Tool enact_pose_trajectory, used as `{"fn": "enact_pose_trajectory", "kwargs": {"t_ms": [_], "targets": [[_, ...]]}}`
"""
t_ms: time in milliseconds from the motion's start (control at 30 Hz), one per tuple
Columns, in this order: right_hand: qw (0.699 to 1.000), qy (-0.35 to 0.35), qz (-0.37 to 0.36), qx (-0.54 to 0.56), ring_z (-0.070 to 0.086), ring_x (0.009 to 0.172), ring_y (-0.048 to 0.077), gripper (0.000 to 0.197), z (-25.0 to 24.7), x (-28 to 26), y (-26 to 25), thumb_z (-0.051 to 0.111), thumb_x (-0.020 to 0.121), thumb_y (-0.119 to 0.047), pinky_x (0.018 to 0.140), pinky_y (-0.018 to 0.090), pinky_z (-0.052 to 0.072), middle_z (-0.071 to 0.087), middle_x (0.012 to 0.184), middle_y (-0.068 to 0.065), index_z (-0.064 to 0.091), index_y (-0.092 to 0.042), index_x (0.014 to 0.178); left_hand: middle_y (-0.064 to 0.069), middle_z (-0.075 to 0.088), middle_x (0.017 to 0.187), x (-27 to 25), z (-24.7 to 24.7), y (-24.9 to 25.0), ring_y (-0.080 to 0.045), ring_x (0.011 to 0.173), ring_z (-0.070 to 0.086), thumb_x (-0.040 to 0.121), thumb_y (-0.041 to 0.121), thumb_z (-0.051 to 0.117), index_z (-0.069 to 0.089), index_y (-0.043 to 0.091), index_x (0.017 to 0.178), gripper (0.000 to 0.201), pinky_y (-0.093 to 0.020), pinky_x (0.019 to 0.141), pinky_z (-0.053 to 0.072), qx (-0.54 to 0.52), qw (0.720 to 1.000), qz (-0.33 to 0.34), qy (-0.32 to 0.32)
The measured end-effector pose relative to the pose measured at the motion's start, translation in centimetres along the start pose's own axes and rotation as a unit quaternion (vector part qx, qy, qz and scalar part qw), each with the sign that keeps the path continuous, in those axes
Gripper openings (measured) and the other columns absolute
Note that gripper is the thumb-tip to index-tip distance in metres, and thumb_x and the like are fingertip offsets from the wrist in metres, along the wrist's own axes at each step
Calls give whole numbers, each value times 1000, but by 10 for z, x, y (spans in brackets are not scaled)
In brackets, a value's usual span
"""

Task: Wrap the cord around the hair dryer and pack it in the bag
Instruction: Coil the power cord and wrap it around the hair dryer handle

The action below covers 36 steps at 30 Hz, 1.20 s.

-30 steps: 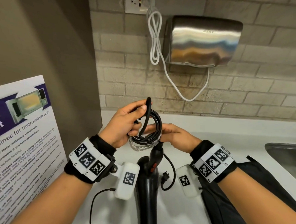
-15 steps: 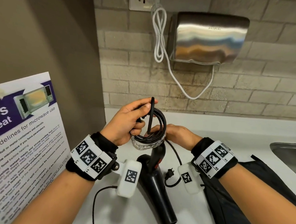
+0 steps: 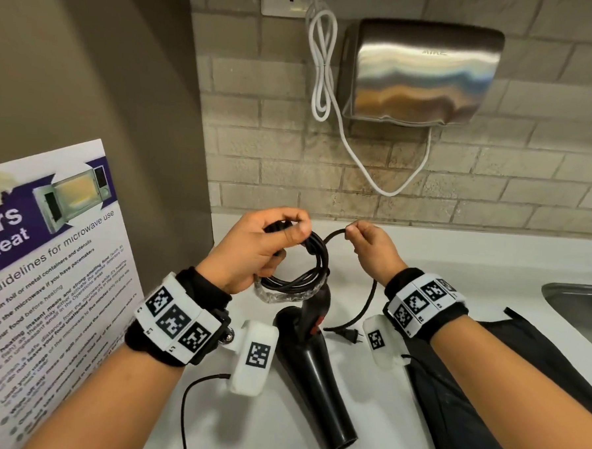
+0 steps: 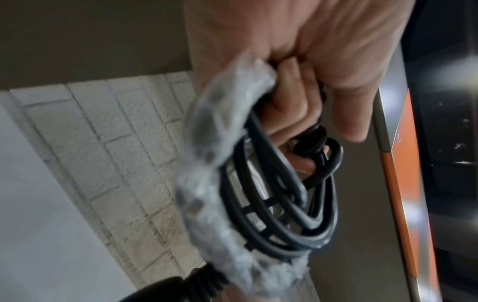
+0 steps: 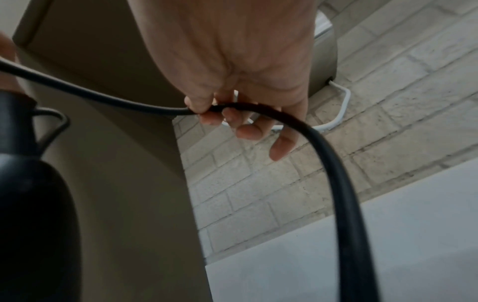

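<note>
A black hair dryer (image 3: 314,373) lies on the white counter, nozzle toward me. Its black cord is gathered into a coil (image 3: 298,276), partly sleeved in clear plastic wrap (image 4: 204,183). My left hand (image 3: 269,243) grips the top of that coil, fingers curled through the loops (image 4: 292,114). My right hand (image 3: 365,241) pinches the free length of cord (image 5: 258,108) between thumb and forefinger, to the right of the coil. From there the cord drops to the plug (image 3: 350,335) on the counter. A black bag (image 3: 485,388) lies flat under my right forearm.
A steel hand dryer (image 3: 422,73) hangs on the brick wall with a white cable (image 3: 323,71) to a socket. A microwave poster (image 3: 45,262) stands at left. A sink edge (image 3: 575,300) is at right. A thin black wire (image 3: 189,407) trails from my left wrist.
My right hand has come out from behind the coil and moved right, drawing a length of cord away. The left hand has closed over the coil's top. The plug slid right.
</note>
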State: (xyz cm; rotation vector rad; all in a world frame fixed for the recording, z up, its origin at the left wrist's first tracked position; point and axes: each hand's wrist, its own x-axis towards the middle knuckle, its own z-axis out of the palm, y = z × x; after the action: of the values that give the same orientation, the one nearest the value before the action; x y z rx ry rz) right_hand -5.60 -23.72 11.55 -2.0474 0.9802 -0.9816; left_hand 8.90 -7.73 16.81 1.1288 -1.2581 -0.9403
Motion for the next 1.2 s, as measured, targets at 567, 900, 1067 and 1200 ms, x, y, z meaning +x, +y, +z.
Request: {"fn": "enact_pose_trajectory", "kwargs": {"t_ms": [567,900,1067,1200], "targets": [[982,33,-128,-136,51,67,17,17,-36,-11,-49,46,94,-18,62,28,40,59,72,3,61,-14,89,3,46,55,2,0,-10,-5,35,20,88,10,55,59,17,78,13,-9,37,14,29,999,18,37],[946,114,-291,-88,46,64,-5,15,-42,-32,-88,49,88,-19,60,8,31,43,63,-22,61,-12,83,9,66,82,1,5,-11,-5,39,23,90,12,54,53,27,125,38,-14,34,21,84,996,-37,-17],[947,110,-297,-55,49,66,-5,15,-43,-31,-81,52,88,-17,62,7,34,45,67,-23,64,-10,83,4,70,95,2,10,-9,-4,37,21,90,8,53,61,22,112,28,-15,34,18,121,989,-50,-64],[965,63,-252,38,48,64,-4,6,-44,-31,-72,56,84,-19,64,8,36,51,69,-16,61,-18,81,5,62,74,6,9,-12,-2,34,22,91,12,52,64,16,105,19,-12,33,17,77,995,-66,2]]}}
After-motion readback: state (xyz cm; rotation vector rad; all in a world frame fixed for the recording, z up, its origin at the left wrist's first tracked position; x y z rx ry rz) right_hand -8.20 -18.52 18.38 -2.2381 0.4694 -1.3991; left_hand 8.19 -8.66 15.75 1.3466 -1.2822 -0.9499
